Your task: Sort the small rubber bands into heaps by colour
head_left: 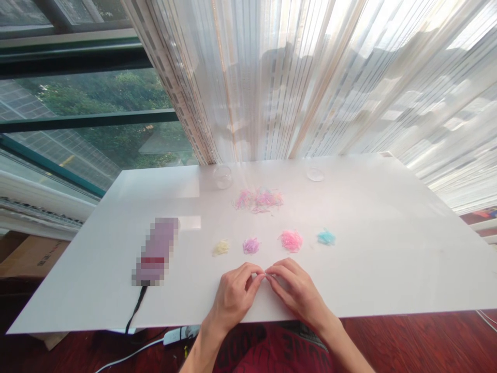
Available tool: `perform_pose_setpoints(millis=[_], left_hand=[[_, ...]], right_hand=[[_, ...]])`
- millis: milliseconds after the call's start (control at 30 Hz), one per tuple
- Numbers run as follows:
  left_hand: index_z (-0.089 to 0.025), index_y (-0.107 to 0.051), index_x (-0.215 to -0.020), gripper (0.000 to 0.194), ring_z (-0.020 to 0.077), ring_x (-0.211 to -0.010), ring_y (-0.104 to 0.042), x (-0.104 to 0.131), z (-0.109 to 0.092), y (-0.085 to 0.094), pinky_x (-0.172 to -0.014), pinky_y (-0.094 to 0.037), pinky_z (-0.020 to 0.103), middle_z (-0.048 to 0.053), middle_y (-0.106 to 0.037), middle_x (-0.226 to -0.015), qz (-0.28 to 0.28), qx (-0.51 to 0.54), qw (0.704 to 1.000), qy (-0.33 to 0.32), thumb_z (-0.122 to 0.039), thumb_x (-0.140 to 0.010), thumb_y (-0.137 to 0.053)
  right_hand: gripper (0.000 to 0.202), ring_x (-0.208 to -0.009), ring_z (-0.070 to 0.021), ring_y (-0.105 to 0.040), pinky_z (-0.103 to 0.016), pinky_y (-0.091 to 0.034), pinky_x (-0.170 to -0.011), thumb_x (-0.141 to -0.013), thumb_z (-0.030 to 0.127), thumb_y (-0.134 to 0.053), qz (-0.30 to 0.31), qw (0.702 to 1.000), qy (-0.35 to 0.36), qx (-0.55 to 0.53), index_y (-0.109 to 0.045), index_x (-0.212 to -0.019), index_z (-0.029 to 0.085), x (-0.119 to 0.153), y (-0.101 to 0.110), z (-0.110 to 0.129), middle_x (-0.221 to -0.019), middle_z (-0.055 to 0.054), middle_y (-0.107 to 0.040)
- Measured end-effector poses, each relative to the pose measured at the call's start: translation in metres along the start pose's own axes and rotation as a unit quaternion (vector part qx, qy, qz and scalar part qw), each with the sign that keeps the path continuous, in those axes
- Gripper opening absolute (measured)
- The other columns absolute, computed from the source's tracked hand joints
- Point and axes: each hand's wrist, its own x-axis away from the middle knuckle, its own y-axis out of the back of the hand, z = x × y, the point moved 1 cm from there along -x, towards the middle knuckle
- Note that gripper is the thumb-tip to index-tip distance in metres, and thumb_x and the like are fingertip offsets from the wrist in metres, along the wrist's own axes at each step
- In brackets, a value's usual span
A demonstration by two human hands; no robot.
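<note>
My left hand (237,290) and my right hand (295,291) meet fingertip to fingertip near the table's front edge. Each is closed in a pinch of thumb and forefinger; whatever lies between the tips is too small to make out. Just beyond them, small piles of thin short pieces lie in a row: a pale yellow pile (221,247), a purple pile (251,245), a pink pile (291,241) and a light blue pile (326,237). Farther back spreads a larger mixed-colour heap (259,200) of similar pieces, mostly pink and purple.
On the white table (388,248) a clear round container (222,177) and a clear round lid or dish (315,174) stand at the back. A blurred purple object (157,251) with a black cord (136,308) lies at left. Curtains (256,103) hang behind.
</note>
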Motion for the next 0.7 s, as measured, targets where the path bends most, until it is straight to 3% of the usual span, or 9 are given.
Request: perform_pose_setpoints(millis=[400, 700], left_hand=[[-0.022, -0.070, -0.107, 0.009, 0.0120, -0.057, -0.062, 0.0018, 0.0020, -0.0018, -0.063, -0.051, 0.024, -0.001, -0.075, -0.082, -0.001, -0.001, 1.000, 0.015, -0.024, -0.104, -0.061], [-0.021, -0.070, -0.101, 0.010, 0.0116, -0.057, -0.063, 0.0003, 0.0000, -0.0015, -0.063, -0.052, 0.023, -0.001, -0.075, -0.081, -0.015, 0.001, 1.000, 0.017, -0.021, -0.102, -0.060]], right_hand=[[0.012, -0.081, -0.0183, -0.070, -0.029, -0.058, -0.073, -0.105, 0.018, -0.059, -0.025, 0.999, -0.022, -0.038, -0.069, -0.105, 0.023, -0.0004, 0.0009, 0.0008, -0.090, -0.004, -0.070], [0.010, -0.079, -0.0172, -0.068, -0.027, -0.055, -0.072, -0.101, 0.016, -0.062, -0.023, 0.998, -0.039, -0.053, -0.069, -0.100, 0.023, -0.0004, 0.0019, -0.0005, -0.087, -0.002, -0.069]])
